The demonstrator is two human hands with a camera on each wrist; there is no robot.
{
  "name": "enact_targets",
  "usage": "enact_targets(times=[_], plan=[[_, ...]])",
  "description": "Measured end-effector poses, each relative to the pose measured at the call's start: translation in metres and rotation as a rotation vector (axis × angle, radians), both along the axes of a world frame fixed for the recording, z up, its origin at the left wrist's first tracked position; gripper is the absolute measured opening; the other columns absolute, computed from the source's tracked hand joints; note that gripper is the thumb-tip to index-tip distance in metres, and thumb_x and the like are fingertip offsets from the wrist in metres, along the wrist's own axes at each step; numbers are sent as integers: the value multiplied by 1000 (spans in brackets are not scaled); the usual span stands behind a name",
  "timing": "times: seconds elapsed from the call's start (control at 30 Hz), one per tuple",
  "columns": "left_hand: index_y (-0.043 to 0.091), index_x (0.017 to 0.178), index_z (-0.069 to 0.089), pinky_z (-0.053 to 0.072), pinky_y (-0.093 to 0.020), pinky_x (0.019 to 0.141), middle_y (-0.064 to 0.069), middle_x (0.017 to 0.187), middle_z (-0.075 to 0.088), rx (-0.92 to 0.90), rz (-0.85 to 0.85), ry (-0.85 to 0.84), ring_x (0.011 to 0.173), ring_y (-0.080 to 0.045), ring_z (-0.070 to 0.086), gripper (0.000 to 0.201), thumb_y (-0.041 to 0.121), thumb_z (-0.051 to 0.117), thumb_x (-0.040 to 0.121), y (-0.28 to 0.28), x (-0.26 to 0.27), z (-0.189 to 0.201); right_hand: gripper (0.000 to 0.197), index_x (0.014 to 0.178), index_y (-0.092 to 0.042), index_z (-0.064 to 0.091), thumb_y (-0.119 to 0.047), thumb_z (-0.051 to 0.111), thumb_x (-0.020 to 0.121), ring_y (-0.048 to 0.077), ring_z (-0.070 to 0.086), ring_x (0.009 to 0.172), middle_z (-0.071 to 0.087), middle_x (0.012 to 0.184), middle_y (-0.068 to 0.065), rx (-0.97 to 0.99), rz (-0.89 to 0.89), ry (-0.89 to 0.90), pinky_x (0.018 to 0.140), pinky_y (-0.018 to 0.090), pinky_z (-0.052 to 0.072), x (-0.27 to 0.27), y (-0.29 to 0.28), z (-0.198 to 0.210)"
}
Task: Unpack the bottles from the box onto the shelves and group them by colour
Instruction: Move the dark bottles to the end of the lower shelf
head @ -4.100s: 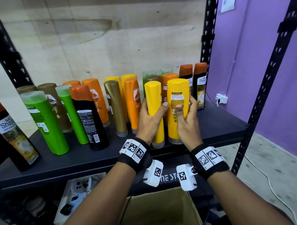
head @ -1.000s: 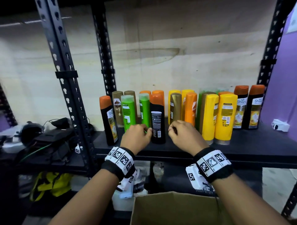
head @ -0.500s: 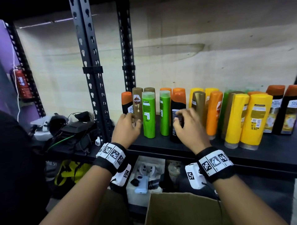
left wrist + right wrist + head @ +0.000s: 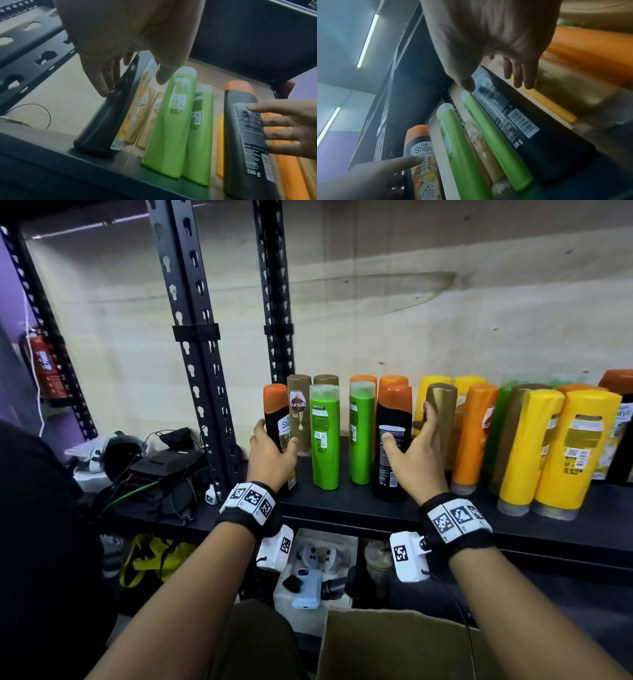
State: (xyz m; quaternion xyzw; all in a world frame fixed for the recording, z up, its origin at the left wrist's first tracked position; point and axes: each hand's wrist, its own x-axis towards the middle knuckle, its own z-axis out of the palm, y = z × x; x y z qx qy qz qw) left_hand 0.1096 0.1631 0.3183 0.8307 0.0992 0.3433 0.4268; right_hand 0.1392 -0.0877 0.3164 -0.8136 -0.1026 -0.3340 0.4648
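Many bottles stand on the black shelf [image 4: 342, 510]. My left hand [image 4: 275, 440] grips the far-left black bottle with an orange cap [image 4: 275, 409]: fingers on its left side [image 4: 104, 90], thumb on its label. My right hand [image 4: 407, 426] is spread open around a second black orange-capped bottle [image 4: 394, 412], with the thumb [image 4: 254, 106] on its back label and straight fingers past its right side. Two green bottles [image 4: 324, 440] stand between the black ones. Brown, gold [image 4: 443, 412], orange [image 4: 474, 436] and yellow bottles [image 4: 579, 446] fill the row. The cardboard box [image 4: 394, 645] sits below.
Black slotted uprights [image 4: 191, 371] rise just left of the bottles. Dark electronics and cables [image 4: 161, 467] lie on the lower shelf to the left. A white bin with small items [image 4: 315, 570] sits under the shelf. A fire extinguisher [image 4: 44, 364] hangs far left.
My left hand has reached left and closed round the far-left black bottle. My right hand has opened and spread round the second black bottle. The view has moved closer.
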Motion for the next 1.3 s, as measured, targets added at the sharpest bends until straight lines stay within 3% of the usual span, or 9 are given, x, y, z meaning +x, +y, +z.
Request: enact_targets(times=[0.1,0.23,0.5,0.77,0.97,1.03,1.13,1.2,1.3], plan=[[7,148,33,42,-32,94,-15,133,59,-56,-9,7,122,-32,57,69,29,69,94,3,10,-3,84,158,-16,18,-36,68,95,25,41,143,36,161,7,69,71,78,111,30,36,7,5,-5],[6,137,41,42,-31,85,-15,125,66,-96,-7,67,115,-36,62,54,35,65,97,5,17,-7,61,147,-13,39,-35,66,97,25,56,125,57,141,6,95,64,82,84,10,30,12,10,-14],[11,126,55,42,-26,80,0,109,67,-94,-29,-35,97,-16,61,45,41,68,94,6,8,-16,51,138,-10,46,-35,66,97,24,56,122,60,133,8,136,71,69,92,22,37,15,6,-19],[25,111,54,47,-29,77,9,102,67,-146,-101,-145,94,-13,65,27,42,66,95,-23,-10,-8,50,134,-19,46,-46,64,96,18,59,115,61,125,-1,197,99,11,97,37,48,-2,-11,-16],[24,117,54,49,-25,79,18,101,65,-178,-199,-226,97,-2,64,29,42,63,97,-61,-22,12,50,137,-23,41,-49,60,98,-9,59,98,59,119,-10,210,131,-39,77,3,42,-19,-31,-1],[27,118,52,49,-22,82,19,103,65,-169,-234,-243,98,0,64,27,42,62,98,-76,-26,19,50,137,-24,40,-49,59,98,-17,57,98,59,117,-15,214,139,-66,75,-1,40,-24,-41,4],[41,110,46,43,-4,73,24,101,62,-159,-299,-263,93,15,59,18,43,59,99,-102,-32,28,51,139,-24,39,-50,58,98,3,61,108,62,124,-8,215,139,-84,90,20,49,-34,-58,12],[38,113,45,44,-3,69,23,102,62,-163,-350,-268,91,18,58,19,44,58,100,-119,-36,33,52,138,-23,39,-50,57,98,13,64,109,64,125,-3,224,138,-92,90,32,52,-41,-70,16],[29,122,46,47,-8,79,18,111,64,-174,-406,-285,100,12,61,29,45,56,100,-146,-40,37,50,138,-22,39,-49,57,99,7,66,104,66,121,-2,225,118,-96,83,23,53,-50,-91,21]])
